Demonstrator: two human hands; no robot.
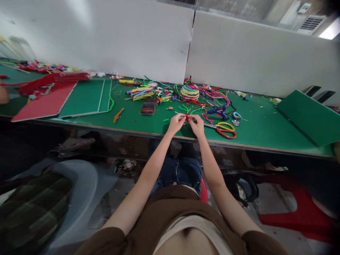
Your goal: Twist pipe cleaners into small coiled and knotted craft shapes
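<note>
Close to the table's front edge, my left hand [177,123] and my right hand [197,124] meet with fingertips pinched. Between them is a small red pipe cleaner piece [187,118], mostly covered by the fingers. Green pipe cleaners [183,108] lie just beyond. Scissors [224,129] with one yellow and one red handle rest right of my right hand, blades toward it. Behind them lies a dark blue glue gun [218,111]. A striped pipe cleaner ball [189,92] sits farther back, beside bundles of coloured pipe cleaners [142,92].
A green tabletop [265,127] runs along a white partition [252,53]. Green panels [82,101] and a red panel [45,102] lie at left. Another green board [312,117] stands tilted at right. An orange cutter-like tool [118,115] and a dark blurred box [148,107] lie left of my hands.
</note>
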